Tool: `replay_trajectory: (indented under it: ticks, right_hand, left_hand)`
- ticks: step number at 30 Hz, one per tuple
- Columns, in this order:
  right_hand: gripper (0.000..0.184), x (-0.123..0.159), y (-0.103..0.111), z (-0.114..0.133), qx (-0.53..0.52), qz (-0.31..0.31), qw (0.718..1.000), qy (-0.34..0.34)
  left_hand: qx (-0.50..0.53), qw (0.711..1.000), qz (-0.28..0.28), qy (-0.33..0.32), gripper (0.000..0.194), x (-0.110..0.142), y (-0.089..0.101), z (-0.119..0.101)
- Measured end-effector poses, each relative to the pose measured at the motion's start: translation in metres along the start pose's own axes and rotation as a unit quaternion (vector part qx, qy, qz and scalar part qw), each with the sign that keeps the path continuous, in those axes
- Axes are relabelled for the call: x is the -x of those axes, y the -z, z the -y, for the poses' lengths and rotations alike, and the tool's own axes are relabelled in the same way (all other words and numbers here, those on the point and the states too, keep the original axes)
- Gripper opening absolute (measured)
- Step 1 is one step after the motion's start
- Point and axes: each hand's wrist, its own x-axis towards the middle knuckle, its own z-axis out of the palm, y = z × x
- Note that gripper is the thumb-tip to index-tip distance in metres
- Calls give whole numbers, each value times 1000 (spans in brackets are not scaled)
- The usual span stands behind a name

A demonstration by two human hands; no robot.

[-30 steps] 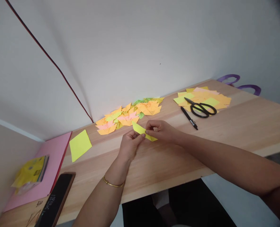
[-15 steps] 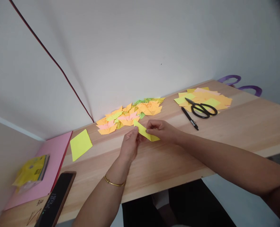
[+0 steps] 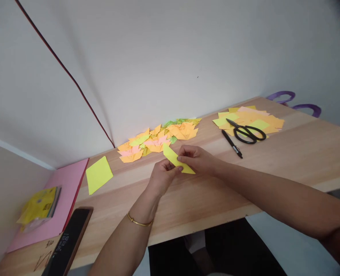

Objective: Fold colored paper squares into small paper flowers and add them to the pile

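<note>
You've got the strip of folded yellow paper (image 3: 171, 155) pinched in both hands, just above the table (image 3: 215, 191) in front of you. Your left hand (image 3: 163, 176) has its thumb laid over the near edge; your right hand (image 3: 198, 158) nips it between thumb and curled fingers. It's bright lemon yellow, narrow and slanted, with pointed ends — one aimed up toward the wall, the other down by your right hand. Your fingers cover part of both long edges, so I can't make out how many layers are folded, and your left fingertips are hidden behind it.

Just past it there's a heap of folded paper pieces (image 3: 158, 142), overlapping too much to count. Off to the right: pen (image 3: 232, 144), black scissors (image 3: 241, 127) on loose sheets (image 3: 270, 122). Over on the left, a yellow sheet (image 3: 99, 175) and a phone (image 3: 69, 241) — cut off at the bottom, screen digits too blurry to read.
</note>
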Motion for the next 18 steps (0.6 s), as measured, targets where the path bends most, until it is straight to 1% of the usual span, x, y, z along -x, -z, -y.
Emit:
replay_trajectory:
  ticks: [4, 9, 13, 16, 18]
  right_hand:
    - [19, 1, 0, 0, 46, 3, 998, 36]
    - [19, 1, 2, 4, 90, 1, 994, 55]
    - [20, 0, 3, 5, 84, 0, 995, 46]
    - [20, 0, 2, 4, 67, 6, 997, 42]
    - [20, 1, 2, 3, 64, 4, 997, 43]
  left_hand:
    - [-2, 1000, 6, -7, 31, 1, -1, -3]
    - [0, 999, -29, 19, 24, 1, 0, -1]
    - [19, 999, -51, -6, 25, -1, 0, 2]
    - [25, 998, -48, -27, 24, -1, 0, 3]
    - [33, 998, -42, -31, 25, -1, -1, 2]
